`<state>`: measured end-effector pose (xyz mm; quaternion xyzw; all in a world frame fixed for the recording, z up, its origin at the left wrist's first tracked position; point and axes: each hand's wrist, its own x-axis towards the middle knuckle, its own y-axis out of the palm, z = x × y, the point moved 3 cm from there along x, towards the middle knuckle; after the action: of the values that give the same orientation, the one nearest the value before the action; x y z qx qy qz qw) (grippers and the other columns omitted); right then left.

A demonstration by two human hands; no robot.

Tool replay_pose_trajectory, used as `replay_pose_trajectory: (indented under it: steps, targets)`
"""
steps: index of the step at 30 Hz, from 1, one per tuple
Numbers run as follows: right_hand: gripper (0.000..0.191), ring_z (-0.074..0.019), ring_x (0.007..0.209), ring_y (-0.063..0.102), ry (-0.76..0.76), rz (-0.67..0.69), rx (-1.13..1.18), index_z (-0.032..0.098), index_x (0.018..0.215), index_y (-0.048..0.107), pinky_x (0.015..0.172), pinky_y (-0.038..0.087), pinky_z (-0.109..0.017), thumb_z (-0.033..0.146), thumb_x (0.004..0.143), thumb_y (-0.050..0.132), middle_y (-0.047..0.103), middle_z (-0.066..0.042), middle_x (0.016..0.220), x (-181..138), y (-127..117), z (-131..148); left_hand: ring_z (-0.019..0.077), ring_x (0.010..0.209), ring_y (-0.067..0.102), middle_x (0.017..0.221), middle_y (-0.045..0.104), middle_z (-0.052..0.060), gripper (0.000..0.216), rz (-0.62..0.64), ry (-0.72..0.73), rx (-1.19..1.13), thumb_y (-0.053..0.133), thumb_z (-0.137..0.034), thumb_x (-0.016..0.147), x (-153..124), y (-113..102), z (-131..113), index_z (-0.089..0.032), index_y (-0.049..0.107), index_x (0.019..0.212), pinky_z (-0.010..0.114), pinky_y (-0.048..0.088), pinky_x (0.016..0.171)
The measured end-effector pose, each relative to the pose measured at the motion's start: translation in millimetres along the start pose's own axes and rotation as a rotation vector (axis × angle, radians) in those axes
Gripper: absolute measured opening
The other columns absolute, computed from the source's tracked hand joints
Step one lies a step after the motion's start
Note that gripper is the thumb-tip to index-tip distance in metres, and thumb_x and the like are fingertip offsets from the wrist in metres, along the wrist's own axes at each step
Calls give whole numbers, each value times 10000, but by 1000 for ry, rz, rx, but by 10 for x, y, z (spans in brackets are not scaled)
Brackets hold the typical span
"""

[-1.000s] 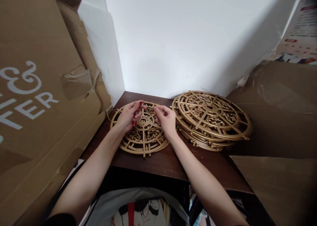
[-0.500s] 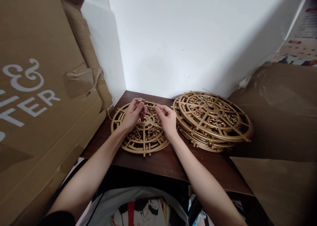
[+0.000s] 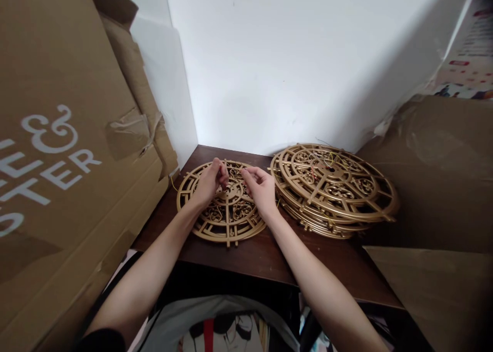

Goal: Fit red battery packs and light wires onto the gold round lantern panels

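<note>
Over a gold openwork disc (image 3: 228, 223), the left hand (image 3: 210, 183) curls, its grip unclear. The right hand (image 3: 262, 187) pinches thumb to forefinger.

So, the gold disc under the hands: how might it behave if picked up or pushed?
The disc is probably stiff, with its straight bars and even rim. Being mostly openwork, it may be light for its size. Lying flat on the table, it would likelier slide than roll.

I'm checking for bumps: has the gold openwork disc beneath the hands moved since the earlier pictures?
No; judged against the brown tabletop, the openwork disc hasn't visibly shifted.
</note>
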<state>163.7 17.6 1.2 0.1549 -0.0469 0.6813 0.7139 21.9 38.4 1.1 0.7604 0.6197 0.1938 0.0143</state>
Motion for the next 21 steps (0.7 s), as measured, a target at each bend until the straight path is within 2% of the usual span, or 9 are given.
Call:
replay_pose_trajectory:
  steps: [5, 9, 12, 16, 19, 21]
  targets:
    - [271, -55, 418, 371, -2, -2, 16, 155, 798, 642, 396, 286, -198, 416, 746, 689, 491, 65, 519, 8, -6, 14, 89, 473, 363, 489, 303, -52, 364, -184, 62, -115, 491, -364, 878, -155, -191, -336, -188, 388, 576, 212, 369, 491]
    - [268, -60, 436, 383, -22, -5, -29, 156, 815, 661, 408, 287, -201, 416, 758, 682, 492, 57, 533, 14, -18, -14, 92, 446, 338, 460, 286, -47, 343, -263, 8, -61, 439, -282, 867, -407, -376, -475, -188, 385, 541, 223, 349, 465]
    - [285, -68, 445, 401, -23, -3, -83, 159, 822, 672, 419, 303, -205, 438, 767, 671, 517, 44, 546, 16, -27, -48, 85, 411, 295, 435, 257, -53, 339, -418, 82, 16, 433, -246, 841, -619, -477, -530, -189, 365, 514, 219, 292, 422]
    - [299, -71, 433, 413, -26, 4, -91, 156, 812, 668, 423, 326, -210, 451, 763, 667, 557, 32, 551, 14, -26, -63, 66, 376, 245, 415, 257, -54, 362, -608, 189, 173, 471, -200, 805, -867, -564, -499, -184, 330, 472, 214, 189, 381]
    - [299, -75, 433, 415, -17, 14, -94, 159, 819, 668, 421, 325, -211, 453, 761, 667, 562, 31, 550, 8, -16, -61, 69, 399, 293, 446, 317, -46, 358, -646, 283, 286, 488, -189, 821, -952, -627, -405, -179, 357, 489, 217, 212, 392]
    - [297, -74, 429, 403, -7, 24, -85, 162, 822, 666, 418, 319, -209, 452, 759, 669, 549, 37, 539, 1, -6, -58, 73, 411, 302, 453, 329, -41, 367, -625, 302, 379, 468, -185, 837, -948, -662, -335, -181, 361, 487, 221, 225, 400]
